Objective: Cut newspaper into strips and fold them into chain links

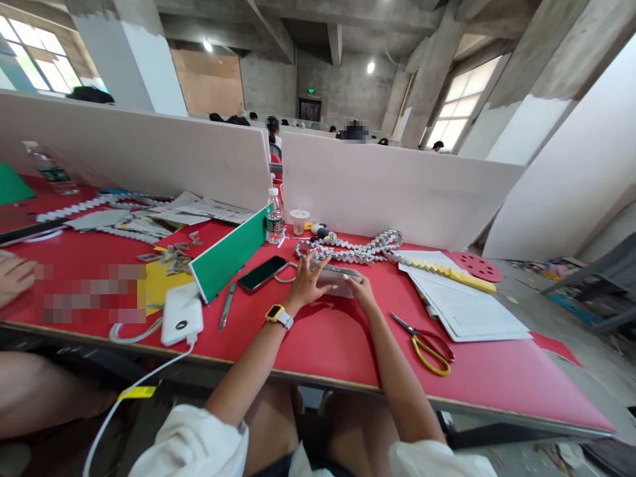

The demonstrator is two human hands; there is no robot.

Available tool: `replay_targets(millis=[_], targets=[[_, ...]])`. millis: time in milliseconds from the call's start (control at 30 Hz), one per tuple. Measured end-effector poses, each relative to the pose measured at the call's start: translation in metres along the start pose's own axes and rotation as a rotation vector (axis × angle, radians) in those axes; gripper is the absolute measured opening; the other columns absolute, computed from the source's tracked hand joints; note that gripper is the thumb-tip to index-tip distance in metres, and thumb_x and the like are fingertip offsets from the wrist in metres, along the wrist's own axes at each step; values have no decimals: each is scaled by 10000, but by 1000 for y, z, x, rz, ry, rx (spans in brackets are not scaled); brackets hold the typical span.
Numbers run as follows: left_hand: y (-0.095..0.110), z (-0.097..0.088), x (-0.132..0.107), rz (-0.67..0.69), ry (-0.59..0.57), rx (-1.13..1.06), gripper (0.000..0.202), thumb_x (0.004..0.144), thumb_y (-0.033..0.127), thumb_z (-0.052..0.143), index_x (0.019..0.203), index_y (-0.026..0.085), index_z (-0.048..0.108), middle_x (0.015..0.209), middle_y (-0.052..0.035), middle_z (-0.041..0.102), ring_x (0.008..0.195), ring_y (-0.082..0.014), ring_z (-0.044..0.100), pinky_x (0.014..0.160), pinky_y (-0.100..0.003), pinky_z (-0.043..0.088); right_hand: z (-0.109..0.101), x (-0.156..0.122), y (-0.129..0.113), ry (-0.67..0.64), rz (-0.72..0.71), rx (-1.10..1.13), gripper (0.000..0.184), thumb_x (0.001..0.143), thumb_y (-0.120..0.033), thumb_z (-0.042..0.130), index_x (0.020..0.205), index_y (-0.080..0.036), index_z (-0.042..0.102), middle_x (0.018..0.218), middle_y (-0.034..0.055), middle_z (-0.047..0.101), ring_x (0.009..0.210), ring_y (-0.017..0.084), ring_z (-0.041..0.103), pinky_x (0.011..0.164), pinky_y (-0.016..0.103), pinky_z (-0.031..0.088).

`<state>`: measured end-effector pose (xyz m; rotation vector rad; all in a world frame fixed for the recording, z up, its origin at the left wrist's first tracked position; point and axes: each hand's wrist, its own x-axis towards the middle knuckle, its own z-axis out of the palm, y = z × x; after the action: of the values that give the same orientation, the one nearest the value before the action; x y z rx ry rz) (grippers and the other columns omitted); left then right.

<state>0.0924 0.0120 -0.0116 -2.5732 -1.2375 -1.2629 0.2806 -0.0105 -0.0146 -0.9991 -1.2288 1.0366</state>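
Between my two hands, on the red table in front of me, is a small greyish-white stack of paper (336,285). My left hand (307,283) grips its left end, the thumb along the near side and the fingers over the top. At the right end, my right hand (362,291) pinches it with the fingers partly hidden behind. Just beyond lies a long zigzag chain of folded paper (365,250), which loops at its far end. A yellow folded strip (467,277) continues it to the right, over white sheets (467,311).
Scissors (422,344) with red and yellow handles lie right. Left are a phone (263,273), a pen (227,306), a green divider (233,255) and a cabled power bank (183,315). A bottle (274,218) and cup (299,222) stand behind. Another person's hand (14,278) rests far left.
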Motion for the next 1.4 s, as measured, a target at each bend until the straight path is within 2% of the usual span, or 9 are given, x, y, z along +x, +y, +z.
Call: replay_targets(millis=[133,233,400,567,667,900,1067,1233,1400], targets=[[-5,10,-1,-131,55,-255,1058,607,368,800,1450,258,171,1463,-186,181,1370,-356,226,1052,-499,323,3,2,3,80,-9,-5,340,628,-420,731,878,-190,714,890,53,726,846,235,656,798,364,502],[-11,19,-1,-351,147,-489,1185,578,342,821,1457,233,34,1436,-216,268,1328,-326,331,1029,-473,358,5,2,4,115,13,-27,345,635,-449,715,839,-172,718,811,52,719,751,216,642,701,328,497],[-23,32,-3,-612,109,-723,1007,535,284,839,1370,208,279,1304,-169,482,1202,-289,498,954,-440,440,8,2,3,186,-11,-86,377,673,-513,663,776,-152,697,692,28,661,656,172,575,627,275,445],[-26,42,-5,-525,-10,-858,800,524,146,821,1213,183,416,1133,-109,612,1023,-228,614,886,-394,497,21,4,0,571,-89,-131,415,721,-566,586,734,-152,618,633,-17,548,612,123,472,590,232,383],[-21,44,-6,-472,-30,-823,815,545,167,812,1240,184,387,1165,-116,590,1057,-236,597,882,-381,498,28,4,0,673,-91,-127,417,724,-571,572,597,-180,503,526,-58,401,522,99,365,510,225,314],[-3,30,-8,-251,83,-443,1102,600,163,790,1450,278,98,1397,-159,313,1316,-318,346,1026,-452,383,28,4,2,715,-71,-149,336,748,-489,512,585,-197,479,528,-50,406,536,117,381,533,237,324],[0,18,-6,-54,-29,-206,820,682,187,740,1378,381,351,1322,-81,269,1279,-327,381,986,-464,434,25,7,8,687,-97,-159,334,744,-483,494,603,-182,521,550,-34,458,563,125,410,560,240,338],[2,16,-6,-69,-28,-179,839,665,167,747,1374,380,353,1319,-75,255,1272,-326,383,987,-468,440,24,6,9,669,-83,-156,336,748,-482,495,629,-171,541,565,-27,455,572,124,401,550,234,337],[1,18,-6,-107,-6,-214,936,648,158,759,1416,363,265,1356,-97,218,1293,-324,362,1025,-460,404,25,4,5,641,-78,-121,378,759,-518,507,566,-210,406,525,-55,342,520,107,323,503,234,288]])
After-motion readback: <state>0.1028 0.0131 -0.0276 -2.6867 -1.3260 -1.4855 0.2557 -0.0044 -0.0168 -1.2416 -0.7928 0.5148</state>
